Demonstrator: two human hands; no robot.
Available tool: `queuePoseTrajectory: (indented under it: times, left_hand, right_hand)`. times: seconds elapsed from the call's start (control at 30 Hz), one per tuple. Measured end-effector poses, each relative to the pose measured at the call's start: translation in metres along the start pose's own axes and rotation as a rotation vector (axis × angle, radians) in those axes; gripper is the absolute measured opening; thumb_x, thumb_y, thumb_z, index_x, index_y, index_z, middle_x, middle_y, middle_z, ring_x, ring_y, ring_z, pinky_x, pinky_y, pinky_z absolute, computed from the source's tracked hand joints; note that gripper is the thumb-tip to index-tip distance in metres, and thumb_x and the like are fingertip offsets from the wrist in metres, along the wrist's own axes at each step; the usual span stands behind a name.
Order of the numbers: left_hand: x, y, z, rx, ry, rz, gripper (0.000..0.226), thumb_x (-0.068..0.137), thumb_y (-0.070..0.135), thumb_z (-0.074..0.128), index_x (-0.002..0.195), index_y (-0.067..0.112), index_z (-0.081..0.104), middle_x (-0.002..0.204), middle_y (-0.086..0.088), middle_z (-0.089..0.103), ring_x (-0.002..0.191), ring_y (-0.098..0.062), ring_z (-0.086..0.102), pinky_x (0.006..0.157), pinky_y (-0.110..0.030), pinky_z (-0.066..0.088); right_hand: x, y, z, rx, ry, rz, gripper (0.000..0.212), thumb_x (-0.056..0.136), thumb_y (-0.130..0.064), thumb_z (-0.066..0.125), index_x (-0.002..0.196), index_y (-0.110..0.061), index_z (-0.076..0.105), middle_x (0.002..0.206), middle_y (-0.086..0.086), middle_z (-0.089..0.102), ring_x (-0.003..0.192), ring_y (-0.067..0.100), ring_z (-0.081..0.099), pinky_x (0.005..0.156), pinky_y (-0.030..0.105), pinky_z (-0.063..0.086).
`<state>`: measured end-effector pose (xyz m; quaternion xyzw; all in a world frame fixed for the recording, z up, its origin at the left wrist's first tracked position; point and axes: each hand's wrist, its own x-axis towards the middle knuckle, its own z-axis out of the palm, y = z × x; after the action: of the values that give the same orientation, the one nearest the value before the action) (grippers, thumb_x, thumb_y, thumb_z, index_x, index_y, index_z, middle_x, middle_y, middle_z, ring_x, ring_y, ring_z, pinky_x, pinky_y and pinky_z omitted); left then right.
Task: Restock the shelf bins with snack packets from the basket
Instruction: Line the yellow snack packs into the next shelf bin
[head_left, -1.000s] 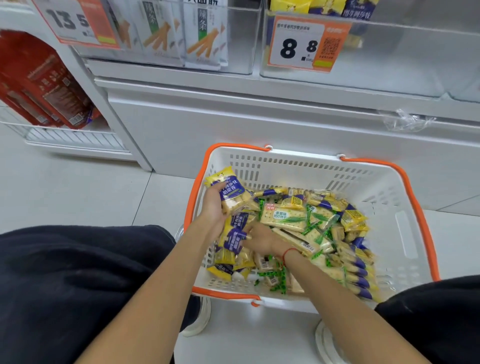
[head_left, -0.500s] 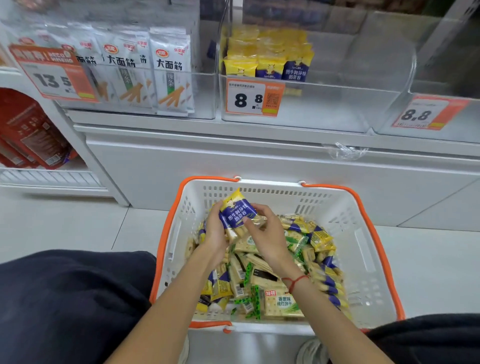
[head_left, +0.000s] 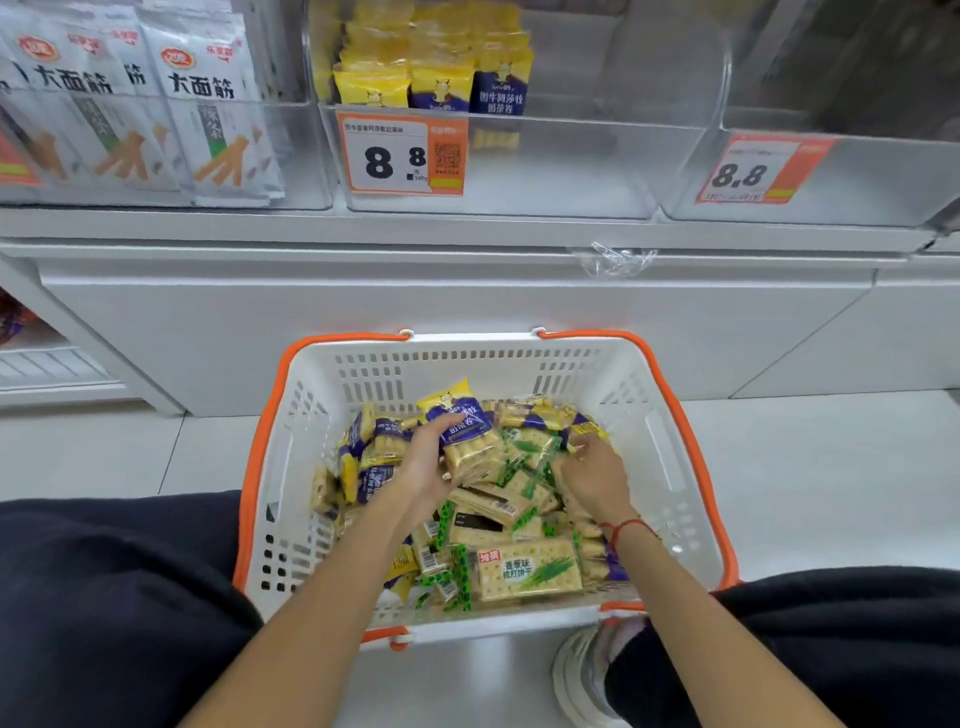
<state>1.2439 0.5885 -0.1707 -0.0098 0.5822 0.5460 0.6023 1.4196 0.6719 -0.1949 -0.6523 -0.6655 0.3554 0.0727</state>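
My left hand (head_left: 427, 465) is down in the white basket (head_left: 670, 415) with the orange rim, and its grip is curled round a blue-and-yellow packet (head_left: 460, 415) at the top of the heap, with a clear-wrapped stack of crackers just under it. My fingers lie across the packet's blue face and its yellow end sticks up toward the far wall of the basket. My right hand (head_left: 595, 478) is on the right side of the heap, palm down, fingers bent into the packets; I cannot tell whether that grip has closed on one or only rests there. A red string bracelet (head_left: 621, 530) sits on that wrist.

The basket stands on the pale floor between my knees, which are in dark trousers. It is heaped with snack packets: blue-and-yellow ones mostly at the back and left, green-printed cracker packs in the middle, and one large cracker pack (head_left: 527, 571) lying flat near my side.

Above, on the shelf, the middle clear bin (head_left: 571, 171) has matching yellow and blue packets (head_left: 441, 78) stacked at its back left, with much bare space to the right, and a price tag (head_left: 402, 156) on its front. The bin to the left holds white noodle-stick bags (head_left: 213, 104). The bin to the right carries another price tag (head_left: 753, 169).
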Motion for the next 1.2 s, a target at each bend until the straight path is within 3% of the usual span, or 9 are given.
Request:
queuePoseTrajectory:
  times: [0.13, 0.33, 0.5, 0.57, 0.67, 0.77, 0.83, 1.0, 1.2]
  left_hand:
    - [0.007, -0.01, -0.002, 0.104, -0.028, -0.042, 0.022, 0.089, 0.026, 0.057, 0.104, 0.012, 0.062, 0.115, -0.017, 0.066, 0.109, -0.034, 0.061, 0.1, -0.047, 0.045]
    - [0.01, -0.018, -0.007, 0.187, -0.053, -0.053, 0.024, 0.09, 0.029, 0.053, 0.105, 0.012, 0.061, 0.096, -0.011, 0.067, 0.087, -0.026, 0.062, 0.086, -0.039, 0.048]
    - [0.01, -0.014, -0.011, 0.154, -0.007, -0.045, 0.015, 0.086, 0.026, 0.055, 0.093, 0.013, 0.06, 0.089, -0.01, 0.066, 0.087, -0.029, 0.059, 0.088, -0.042, 0.047]
    - [0.007, -0.009, -0.011, 0.1, -0.001, -0.015, 0.011, 0.088, 0.023, 0.052, 0.088, 0.014, 0.058, 0.089, -0.01, 0.065, 0.082, -0.028, 0.06, 0.082, -0.039, 0.047]
    - [0.003, 0.0, -0.011, 0.024, 0.013, 0.028, 0.009, 0.089, 0.018, 0.048, 0.086, 0.015, 0.056, 0.088, -0.011, 0.065, 0.078, -0.028, 0.06, 0.079, -0.038, 0.049]
    - [-0.001, 0.007, -0.011, 0.038, 0.037, 0.041, 0.009, 0.087, 0.019, 0.051, 0.091, 0.013, 0.057, 0.099, -0.014, 0.065, 0.091, -0.032, 0.06, 0.095, -0.047, 0.046]
    - [-0.005, 0.009, -0.009, 0.071, 0.042, 0.045, 0.009, 0.088, 0.019, 0.051, 0.092, 0.012, 0.056, 0.097, -0.014, 0.065, 0.092, -0.031, 0.058, 0.098, -0.047, 0.044]
    - [-0.021, 0.016, 0.004, 0.163, 0.001, 0.094, 0.014, 0.092, 0.025, 0.049, 0.088, 0.014, 0.057, 0.079, -0.007, 0.065, 0.079, -0.025, 0.057, 0.085, -0.036, 0.045]
    - [-0.047, 0.059, 0.032, 0.058, -0.04, 0.206, 0.025, 0.092, 0.022, 0.044, 0.075, 0.014, 0.061, 0.057, -0.001, 0.067, 0.052, -0.018, 0.06, 0.064, -0.032, 0.046]
  right_hand:
    - [0.017, 0.064, 0.016, -0.421, -0.366, 0.094, 0.062, 0.095, -0.041, 0.042, 0.145, -0.006, 0.03, 0.146, 0.016, 0.039, 0.133, 0.034, 0.038, 0.109, 0.039, 0.032]
    - [0.013, 0.059, 0.019, -0.531, -0.448, 0.061, 0.082, 0.081, -0.054, 0.054, 0.145, -0.011, 0.024, 0.139, 0.013, 0.046, 0.129, 0.035, 0.041, 0.106, 0.045, 0.037]
    - [0.0, 0.043, -0.003, -0.416, -0.204, 0.066, 0.039, 0.086, -0.048, 0.059, 0.106, -0.016, 0.05, 0.09, 0.003, 0.061, 0.094, 0.024, 0.062, 0.077, 0.031, 0.046]
    - [-0.006, 0.036, -0.013, -0.317, -0.12, 0.044, 0.025, 0.09, -0.039, 0.057, 0.097, -0.016, 0.061, 0.085, 0.006, 0.066, 0.089, 0.025, 0.063, 0.076, 0.031, 0.047]
    - [-0.01, 0.021, -0.024, 0.112, -0.057, 0.068, 0.03, 0.093, -0.029, 0.057, 0.095, -0.001, 0.068, 0.092, 0.022, 0.067, 0.094, 0.034, 0.062, 0.085, 0.038, 0.048]
    - [-0.016, 0.0, -0.035, 0.658, -0.237, 0.206, 0.039, 0.091, -0.034, 0.059, 0.116, -0.004, 0.064, 0.117, 0.017, 0.064, 0.103, 0.031, 0.061, 0.082, 0.04, 0.05]
    - [-0.022, -0.017, -0.042, 0.868, -0.385, 0.202, 0.029, 0.095, -0.025, 0.052, 0.113, -0.004, 0.062, 0.105, 0.014, 0.065, 0.086, 0.025, 0.061, 0.071, 0.035, 0.048]
    - [-0.037, -0.066, -0.05, 0.897, -0.557, -0.05, 0.029, 0.092, -0.005, 0.047, 0.116, -0.002, 0.061, 0.106, 0.016, 0.063, 0.087, 0.024, 0.058, 0.073, 0.033, 0.044]
    - [-0.046, -0.127, -0.083, 0.718, -0.432, -0.188, 0.031, 0.089, -0.006, 0.061, 0.12, -0.007, 0.056, 0.097, 0.007, 0.066, 0.083, 0.016, 0.061, 0.068, 0.025, 0.047]
